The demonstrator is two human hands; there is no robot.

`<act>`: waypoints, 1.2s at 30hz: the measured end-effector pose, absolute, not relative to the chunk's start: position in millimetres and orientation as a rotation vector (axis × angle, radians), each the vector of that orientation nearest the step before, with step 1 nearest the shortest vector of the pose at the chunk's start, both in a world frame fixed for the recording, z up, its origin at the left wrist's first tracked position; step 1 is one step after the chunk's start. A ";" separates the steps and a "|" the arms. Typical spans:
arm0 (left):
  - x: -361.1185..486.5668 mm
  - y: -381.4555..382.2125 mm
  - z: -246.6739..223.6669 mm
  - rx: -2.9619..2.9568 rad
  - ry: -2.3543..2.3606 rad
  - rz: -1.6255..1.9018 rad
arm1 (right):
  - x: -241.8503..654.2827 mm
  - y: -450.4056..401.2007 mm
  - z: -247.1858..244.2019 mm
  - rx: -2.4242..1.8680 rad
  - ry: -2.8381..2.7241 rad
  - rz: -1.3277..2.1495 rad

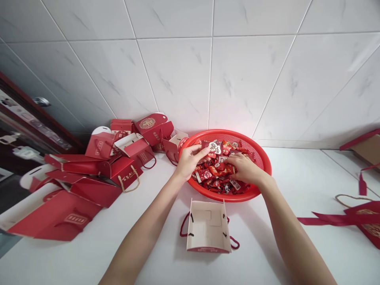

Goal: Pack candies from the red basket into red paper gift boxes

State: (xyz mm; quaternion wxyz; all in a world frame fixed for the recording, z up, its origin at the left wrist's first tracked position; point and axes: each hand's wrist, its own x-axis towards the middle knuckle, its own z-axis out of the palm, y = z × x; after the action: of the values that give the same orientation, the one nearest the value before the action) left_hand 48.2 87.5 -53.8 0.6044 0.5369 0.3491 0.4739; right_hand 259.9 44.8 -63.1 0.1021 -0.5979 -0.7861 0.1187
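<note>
A round red plastic basket (pixel 264 158) holds a heap of small wrapped candies (pixel 215 172), mostly red. My left hand (pixel 190 158) is over its left side, thumb and fingers closed on a dark red candy packet (pixel 215 148) with a white label and black characters. My right hand (pixel 245 168) reaches down into the heap on the right, fingers curled among the wrappers; whether they grip a candy is hidden. In front of the basket stands an open gift box (pixel 208 225), its pale inside facing up and bare, with dark red cord handles at both sides.
Several red gift boxes (pixel 130 154) with cord handles are piled at the left, against the tiled wall (pixel 178 79). At the right lie a red box with a ribbon (pixel 335 219) and a brown-sided box (pixel 363 152). A dark-framed opening is at far left.
</note>
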 end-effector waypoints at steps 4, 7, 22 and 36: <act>48.0 88.4 -54.4 1.216 0.802 1.162 | 257.6 44.3 -66.2 -1.802 -2.386 0.295; 48.5 89.1 -54.3 1.168 0.810 1.244 | 257.6 44.2 -65.3 -1.798 -2.395 0.301; 49.0 91.2 -56.3 1.107 0.758 1.263 | 288.8 36.1 -41.2 -1.428 -1.831 0.766; 50.6 96.9 -55.9 0.806 0.734 1.510 | 281.2 33.5 -36.5 -1.338 -1.595 0.994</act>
State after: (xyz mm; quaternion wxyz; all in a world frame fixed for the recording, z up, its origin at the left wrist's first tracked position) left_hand 50.6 96.9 -55.9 0.5968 0.3472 0.3162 0.6506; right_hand 281.2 33.5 -36.5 0.4052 -0.5303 -0.6320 0.3940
